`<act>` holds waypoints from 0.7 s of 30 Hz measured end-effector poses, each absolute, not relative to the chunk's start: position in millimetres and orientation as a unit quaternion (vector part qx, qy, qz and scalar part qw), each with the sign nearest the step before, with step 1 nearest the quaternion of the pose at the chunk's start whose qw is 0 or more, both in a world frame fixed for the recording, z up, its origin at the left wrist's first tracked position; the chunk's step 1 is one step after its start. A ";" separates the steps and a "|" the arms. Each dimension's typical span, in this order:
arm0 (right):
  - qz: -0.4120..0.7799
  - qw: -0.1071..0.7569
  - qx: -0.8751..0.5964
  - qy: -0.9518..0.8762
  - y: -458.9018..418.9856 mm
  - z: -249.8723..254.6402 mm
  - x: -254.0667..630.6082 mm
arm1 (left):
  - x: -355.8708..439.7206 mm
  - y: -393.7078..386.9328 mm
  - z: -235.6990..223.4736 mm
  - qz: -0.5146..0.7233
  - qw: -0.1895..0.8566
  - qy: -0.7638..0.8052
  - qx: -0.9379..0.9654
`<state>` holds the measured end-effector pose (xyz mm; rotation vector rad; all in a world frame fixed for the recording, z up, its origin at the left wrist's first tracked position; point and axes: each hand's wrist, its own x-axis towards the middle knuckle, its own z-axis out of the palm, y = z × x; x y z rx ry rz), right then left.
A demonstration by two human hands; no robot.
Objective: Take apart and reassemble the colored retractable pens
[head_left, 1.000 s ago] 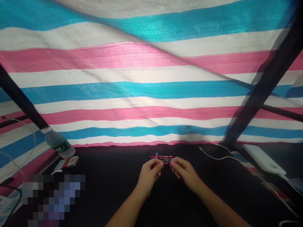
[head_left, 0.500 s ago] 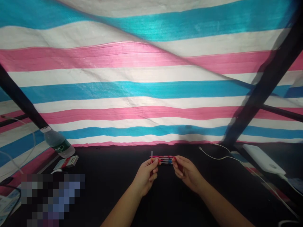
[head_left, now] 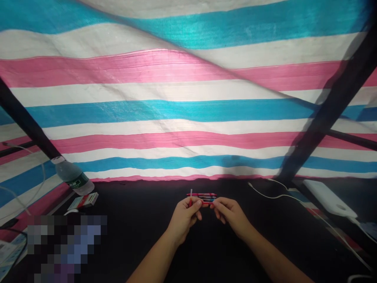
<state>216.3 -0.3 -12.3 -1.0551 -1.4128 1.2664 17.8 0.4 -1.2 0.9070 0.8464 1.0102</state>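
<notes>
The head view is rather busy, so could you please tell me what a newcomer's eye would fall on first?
Probably the pink, blue and white striped sheet, which fills most of the view above the black surface. Then the left hand and right hand, low in the centre, with a thin red piece between their fingertips.

And here's the black surface (head_left: 132, 228), with a few slim pens (head_left: 202, 195) lying side by side across its far middle. Over at the far left, there's the bottle (head_left: 75, 177), a small box (head_left: 83, 201) lying just beside it. Off to the right, a white cable (head_left: 265, 196) trails its end across the surface, curving away toward the right edge.
</notes>
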 end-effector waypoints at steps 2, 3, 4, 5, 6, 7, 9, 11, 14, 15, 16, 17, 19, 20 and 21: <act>0.507 0.459 -0.435 -0.586 -0.3 -12.5 216.2 | 18.1 0.3 -0.8 0.448 0.696 0.384 0.410; 0.505 0.457 -0.436 -0.589 -0.3 -12.4 216.1 | 18.2 0.2 -0.4 0.446 0.695 0.386 0.411; 0.505 0.455 -0.436 -0.590 -0.4 -12.2 216.0 | 18.3 0.2 0.0 0.446 0.694 0.387 0.412; 0.506 0.454 -0.436 -0.590 -0.4 -11.8 215.8 | 18.4 0.1 0.4 0.447 0.692 0.388 0.414; 0.507 0.455 -0.436 -0.588 -0.5 -11.5 215.6 | 18.5 0.1 0.5 0.449 0.689 0.389 0.415; 0.510 0.456 -0.435 -0.585 -0.5 -11.2 215.3 | 18.6 0.1 0.5 0.449 0.686 0.391 0.418; 0.514 0.457 -0.435 -0.582 -0.5 -11.2 215.1 | 18.7 0.1 -0.3 0.446 0.681 0.394 0.427; 0.512 0.453 -0.433 -0.587 -0.2 -11.9 215.3 | 19.0 0.0 -1.6 0.441 0.676 0.396 0.437; 0.507 0.449 -0.432 -0.596 0.6 -13.8 216.3 | 19.7 -0.4 -1.9 0.445 0.665 0.404 0.444; 0.507 0.449 -0.433 -0.594 0.9 -14.3 216.6 | 20.0 -0.7 -1.2 0.448 0.662 0.406 0.443; 0.509 0.451 -0.433 -0.591 1.0 -14.6 216.9 | 20.2 -0.9 -0.2 0.450 0.661 0.408 0.440; 0.511 0.451 -0.434 -0.589 1.0 -14.5 217.0 | 20.3 -1.2 1.1 0.452 0.661 0.409 0.437; 0.513 0.449 -0.433 -0.589 0.6 -13.6 216.8 | 20.4 -1.6 3.6 0.455 0.662 0.409 0.432; 0.513 0.448 -0.433 -0.591 0.4 -12.8 216.5 | 20.3 -1.8 4.5 0.456 0.662 0.409 0.432; 0.512 0.447 -0.432 -0.593 0.1 -12.1 216.3 | 20.1 -1.9 5.1 0.455 0.662 0.409 0.433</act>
